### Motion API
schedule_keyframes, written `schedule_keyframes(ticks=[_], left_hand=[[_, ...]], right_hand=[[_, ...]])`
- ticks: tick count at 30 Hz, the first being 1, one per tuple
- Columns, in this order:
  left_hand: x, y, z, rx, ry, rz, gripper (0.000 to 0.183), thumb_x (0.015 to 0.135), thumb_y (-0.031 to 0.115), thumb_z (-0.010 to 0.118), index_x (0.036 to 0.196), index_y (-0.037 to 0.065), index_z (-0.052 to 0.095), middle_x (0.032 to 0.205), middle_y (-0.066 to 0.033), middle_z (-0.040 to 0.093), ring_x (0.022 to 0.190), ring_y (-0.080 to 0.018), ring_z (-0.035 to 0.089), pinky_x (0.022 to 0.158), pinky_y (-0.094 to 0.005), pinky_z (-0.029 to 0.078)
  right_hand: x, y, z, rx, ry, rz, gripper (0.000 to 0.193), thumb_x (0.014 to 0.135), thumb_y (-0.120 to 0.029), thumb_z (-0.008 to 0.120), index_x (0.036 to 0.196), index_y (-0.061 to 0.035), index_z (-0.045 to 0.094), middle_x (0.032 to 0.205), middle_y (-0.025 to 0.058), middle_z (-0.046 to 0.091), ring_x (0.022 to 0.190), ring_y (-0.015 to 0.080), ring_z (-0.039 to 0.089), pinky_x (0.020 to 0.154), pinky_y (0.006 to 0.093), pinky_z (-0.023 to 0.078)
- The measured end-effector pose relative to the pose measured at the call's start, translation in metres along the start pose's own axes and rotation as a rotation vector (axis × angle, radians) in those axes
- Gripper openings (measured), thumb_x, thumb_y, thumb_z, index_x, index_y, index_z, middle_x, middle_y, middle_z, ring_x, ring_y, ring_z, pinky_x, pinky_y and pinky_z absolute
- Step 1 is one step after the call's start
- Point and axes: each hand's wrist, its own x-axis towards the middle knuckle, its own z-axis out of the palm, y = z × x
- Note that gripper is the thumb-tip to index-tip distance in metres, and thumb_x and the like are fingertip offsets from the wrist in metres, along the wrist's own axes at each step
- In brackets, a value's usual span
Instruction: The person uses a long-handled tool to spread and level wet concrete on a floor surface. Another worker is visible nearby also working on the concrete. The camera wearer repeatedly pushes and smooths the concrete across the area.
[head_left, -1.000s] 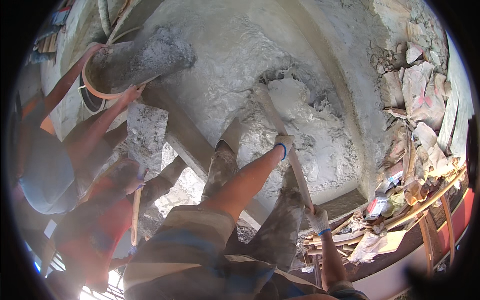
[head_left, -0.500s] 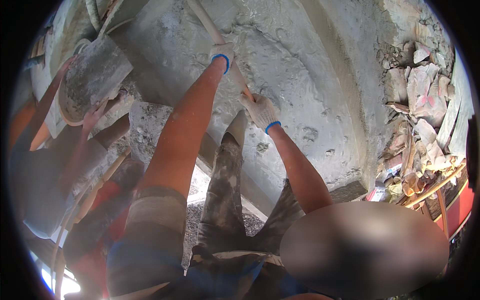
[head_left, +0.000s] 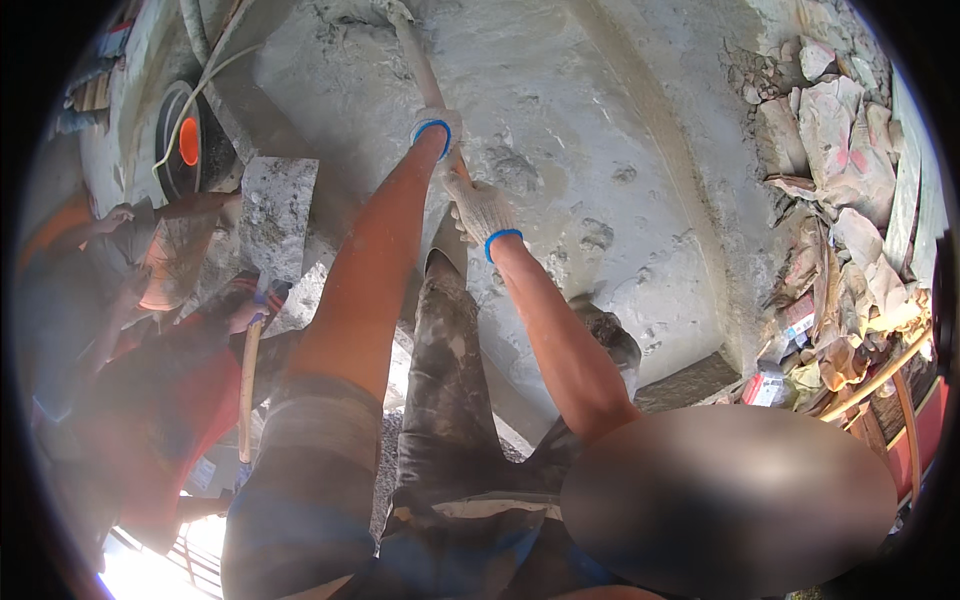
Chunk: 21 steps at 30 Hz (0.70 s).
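Note:
Both my hands wear pale knit gloves with blue cuffs and are closed around one long wooden tool handle (head_left: 424,80). My left hand (head_left: 437,125) grips farther up, my right hand (head_left: 483,208) nearer to me at the handle's lower end. The handle slants away to the far side, where its mortar-coated far end (head_left: 397,14) meets the wet grey cement mix (head_left: 560,130); the tool's working part is hidden there, so I cannot tell its kind. My boots and muddy trousers stand at the near side of the mix.
On the left, people work close by, one hand on a shovel (head_left: 278,220) with a wooden handle. Behind them stands a black bucket (head_left: 182,165) with something orange. Torn paper bags (head_left: 835,150) and a wooden pole (head_left: 880,372) lie right. A board (head_left: 688,382) borders the mix.
My hands and the handle have shifted, the right hand moving left and closer to the left hand. The tub a co-worker held tilted on the left is gone from there; a shovel blade now shows.

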Motion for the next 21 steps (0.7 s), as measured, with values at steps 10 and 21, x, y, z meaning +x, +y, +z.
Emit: schedule_keyframes(ticks=[10,21], left_hand=[[-0.245,-0.009,0.247,-0.836,-0.456,-0.341,0.017,0.096,0.015,0.073,0.105,0.003,0.064,0.078,-0.0090,0.062,0.065,-0.0230,0.066,0.060,-0.0406,0.067],[-0.529,-0.017,0.306,-1.102,-0.767,-0.687,0.028,0.094,0.014,0.079,0.110,0.004,0.058,0.088,-0.0109,0.063,0.074,-0.0266,0.070,0.072,-0.0447,0.069]], right_hand=[[-0.238,0.159,-0.231,-0.007,0.136,0.203,0.056,0.103,-0.058,0.069,0.095,-0.0024,0.072,0.068,-0.0005,0.063,0.057,0.0102,0.061,0.053,0.0298,0.049],[-0.448,0.216,-0.373,-0.709,0.240,0.237,0.033,0.095,-0.031,0.079,0.105,0.0000,0.076,0.076,0.0154,0.073,0.070,0.0198,0.073,0.066,0.0413,0.056]])
